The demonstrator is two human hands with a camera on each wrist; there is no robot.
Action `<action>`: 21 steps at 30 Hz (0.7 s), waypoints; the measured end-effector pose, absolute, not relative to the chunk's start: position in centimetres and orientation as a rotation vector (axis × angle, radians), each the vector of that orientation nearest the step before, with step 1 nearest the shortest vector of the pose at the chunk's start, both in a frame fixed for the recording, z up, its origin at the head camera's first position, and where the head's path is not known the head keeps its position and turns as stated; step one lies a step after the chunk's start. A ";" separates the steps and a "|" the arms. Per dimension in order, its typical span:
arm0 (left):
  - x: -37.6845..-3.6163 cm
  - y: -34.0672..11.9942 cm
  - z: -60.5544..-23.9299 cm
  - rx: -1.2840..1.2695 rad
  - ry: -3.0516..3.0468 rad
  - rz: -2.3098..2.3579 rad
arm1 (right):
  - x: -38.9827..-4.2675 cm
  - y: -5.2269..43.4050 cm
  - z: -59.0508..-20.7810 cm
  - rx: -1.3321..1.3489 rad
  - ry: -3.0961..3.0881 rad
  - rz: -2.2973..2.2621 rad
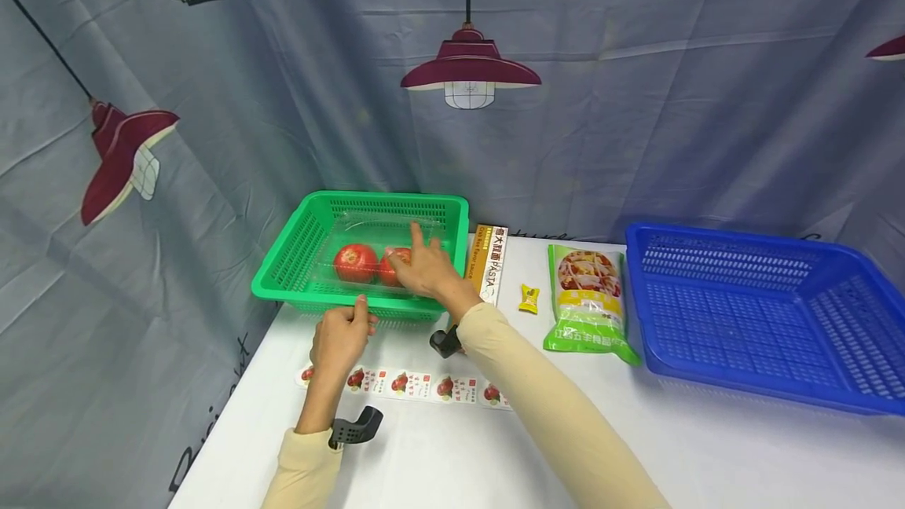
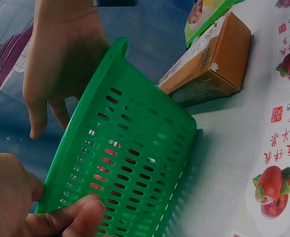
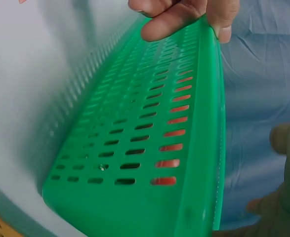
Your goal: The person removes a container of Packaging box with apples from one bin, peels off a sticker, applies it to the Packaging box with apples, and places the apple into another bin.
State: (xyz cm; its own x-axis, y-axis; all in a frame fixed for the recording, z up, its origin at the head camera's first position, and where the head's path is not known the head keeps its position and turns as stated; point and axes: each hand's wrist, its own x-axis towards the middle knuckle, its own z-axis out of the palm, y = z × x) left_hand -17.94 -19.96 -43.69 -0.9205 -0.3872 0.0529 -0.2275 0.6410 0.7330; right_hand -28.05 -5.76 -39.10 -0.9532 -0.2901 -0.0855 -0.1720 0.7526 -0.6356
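Observation:
A green plastic basket (image 1: 403,306) stands at the back left of the table. In it lies a clear plastic container (image 1: 382,220) with two red apples (image 1: 356,263). At the basket's front rim is my left hand (image 1: 339,340); its thumb hooks over the rim and the fingers (image 3: 172,22) press the outer wall, so it pinches the edge. My right hand (image 1: 426,267) reaches over the basket's right part with fingers extended, above the container and beside the right apple. Whether those fingertips touch the plastic is hard to tell.
A strip of apple stickers (image 1: 399,385) lies in front of the basket. To its right are a pasta box (image 1: 488,258), a small yellow packet (image 1: 529,298), a green food bag (image 1: 588,297) and a large blue basket (image 1: 735,375). A grey curtain (image 1: 566,155) hangs behind.

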 end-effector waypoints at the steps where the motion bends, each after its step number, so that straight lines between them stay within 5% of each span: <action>1: -18.0 -19.9 -43.7 0.504 -2.659 -1.140 | -28.1 -5.8 -39.1 -0.356 2.772 -0.993; 21: -17.8 -19.9 -43.6 0.500 -2.669 -1.092 | -28.7 -6.0 -38.8 -0.103 2.565 -1.291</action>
